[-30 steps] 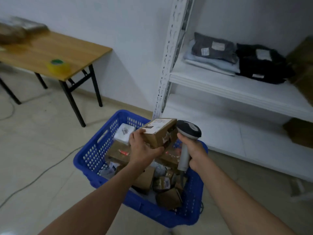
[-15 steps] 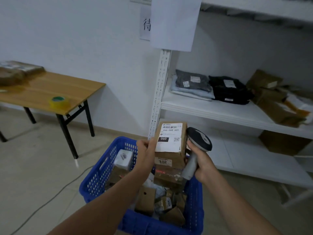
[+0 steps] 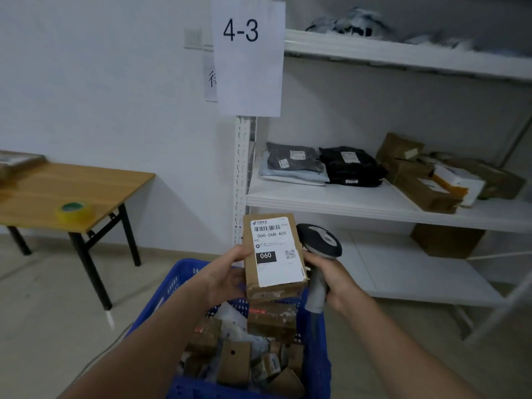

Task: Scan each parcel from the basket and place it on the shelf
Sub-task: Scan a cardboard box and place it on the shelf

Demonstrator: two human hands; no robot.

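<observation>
Head view: your left hand [image 3: 227, 276] grips the parcel [image 3: 273, 254] above the basket's [image 3: 178, 280] far rim; your right hand [image 3: 335, 279] curls round the scanner [image 3: 319, 240] beside it. Scan looks pending: aim at the barcode [image 3: 266, 228].

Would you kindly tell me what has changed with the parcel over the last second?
The left hand raised the cardboard parcel from over the blue basket and tipped it upright, label toward the camera. The right hand still grips the barcode scanner beside it; the basket has not moved.
</observation>
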